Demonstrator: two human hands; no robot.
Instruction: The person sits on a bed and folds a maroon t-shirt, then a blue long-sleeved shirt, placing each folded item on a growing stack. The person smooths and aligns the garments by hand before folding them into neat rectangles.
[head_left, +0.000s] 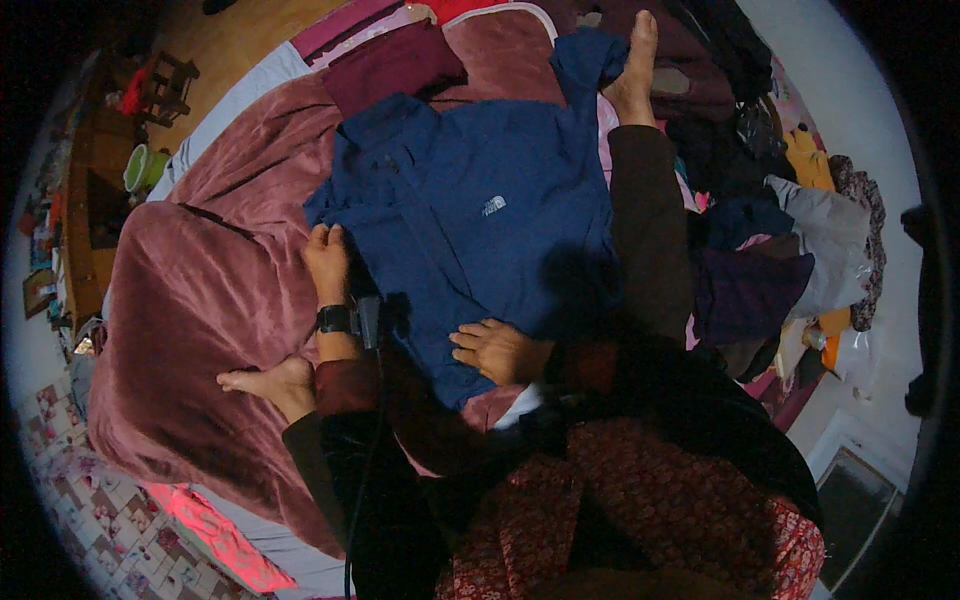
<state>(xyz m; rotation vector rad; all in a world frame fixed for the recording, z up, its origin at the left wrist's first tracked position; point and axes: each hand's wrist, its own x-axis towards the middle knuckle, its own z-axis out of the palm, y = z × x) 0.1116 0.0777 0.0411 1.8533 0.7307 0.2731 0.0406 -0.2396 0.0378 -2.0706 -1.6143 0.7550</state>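
Note:
Spread out before me lies a navy blue jacket with a small white logo on it. At its left edge, my left hand has its fingertips on the fabric; whether they pinch it is unclear. A dark band sits on that wrist. My right hand rests palm down on the lower part of the jacket, fingers apart. One end of the jacket, bunched up, touches my bare foot at the top. My other bare foot is on the pink blanket.
Beyond the jacket is a folded maroon cloth. Piled clothes and a clear plastic bag lie to the right. Off the bed's left side stand a green and white container and wooden furniture. A cable runs beside my left arm.

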